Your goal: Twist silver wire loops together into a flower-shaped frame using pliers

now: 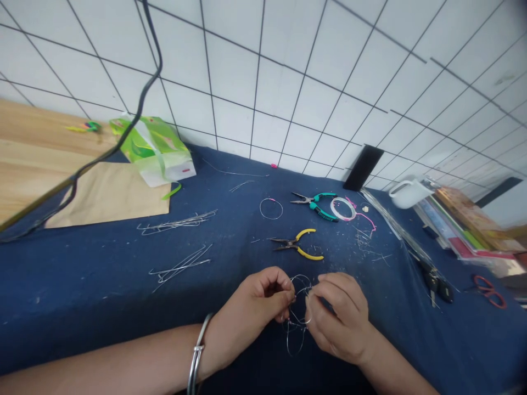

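Between my hands is a thin silver wire piece bent into several loops (295,341), held above the dark blue cloth. My left hand (263,296), with a silver bangle (196,351) on the wrist, pinches its left side between thumb and fingertips. Thumb and fingers of my right hand (340,318) are closed on its right side. Just beyond the hands lie yellow-handled pliers (302,245), jaws pointing left. Farther back rest green-handled pliers (317,204) and a single wire ring (271,216) with a pink spot. Fine details of the loops are blurred.
Bent wires (177,222) lie in two bundles at left. A white coil (342,217) with pink cord sits behind the right hand. Red scissors (489,292), a white mug (409,193) and stacked books (465,230) are at right. A green packet (156,148) stands by the tiled wall.
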Demonstrator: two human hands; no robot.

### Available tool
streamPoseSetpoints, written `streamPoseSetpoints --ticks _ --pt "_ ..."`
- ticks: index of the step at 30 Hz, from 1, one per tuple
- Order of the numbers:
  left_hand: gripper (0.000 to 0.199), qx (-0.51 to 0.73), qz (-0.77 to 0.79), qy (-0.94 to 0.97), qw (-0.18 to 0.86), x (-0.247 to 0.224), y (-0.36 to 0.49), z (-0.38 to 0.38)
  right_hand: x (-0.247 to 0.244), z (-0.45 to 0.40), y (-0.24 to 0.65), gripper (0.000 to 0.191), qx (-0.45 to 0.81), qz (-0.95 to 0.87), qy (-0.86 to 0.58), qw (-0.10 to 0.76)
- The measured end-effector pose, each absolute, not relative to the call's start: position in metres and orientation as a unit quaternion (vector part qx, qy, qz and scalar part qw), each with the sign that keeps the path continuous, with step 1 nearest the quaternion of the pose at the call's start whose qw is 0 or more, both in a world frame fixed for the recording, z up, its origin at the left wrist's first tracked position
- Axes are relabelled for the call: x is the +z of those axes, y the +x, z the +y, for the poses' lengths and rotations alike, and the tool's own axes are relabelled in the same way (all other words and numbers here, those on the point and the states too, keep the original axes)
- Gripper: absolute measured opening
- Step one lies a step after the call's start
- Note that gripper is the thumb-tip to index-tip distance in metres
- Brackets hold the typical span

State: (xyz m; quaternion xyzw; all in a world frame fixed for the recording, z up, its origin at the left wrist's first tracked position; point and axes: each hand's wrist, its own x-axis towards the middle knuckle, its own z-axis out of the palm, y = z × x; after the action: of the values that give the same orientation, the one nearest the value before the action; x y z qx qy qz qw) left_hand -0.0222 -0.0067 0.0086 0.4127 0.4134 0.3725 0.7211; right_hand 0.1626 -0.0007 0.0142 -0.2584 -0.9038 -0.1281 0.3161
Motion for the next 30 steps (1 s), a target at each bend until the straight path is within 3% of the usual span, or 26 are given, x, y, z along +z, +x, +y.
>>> streamPoseSetpoints --ticks 8,30 --pt "0.008 0.376 0.415 0.444 0.699 0.007 -0.022 -0.008 0.015 -0.001 0.16 0.018 -0.099 -0.894 -0.292 0.324" --pt "0.007 0.377 0.424 0.488 0.664 0.01 -0.024 -0.006 0.011 -0.006 0.146 0.009 -0.106 -0.844 -0.384 0.36"
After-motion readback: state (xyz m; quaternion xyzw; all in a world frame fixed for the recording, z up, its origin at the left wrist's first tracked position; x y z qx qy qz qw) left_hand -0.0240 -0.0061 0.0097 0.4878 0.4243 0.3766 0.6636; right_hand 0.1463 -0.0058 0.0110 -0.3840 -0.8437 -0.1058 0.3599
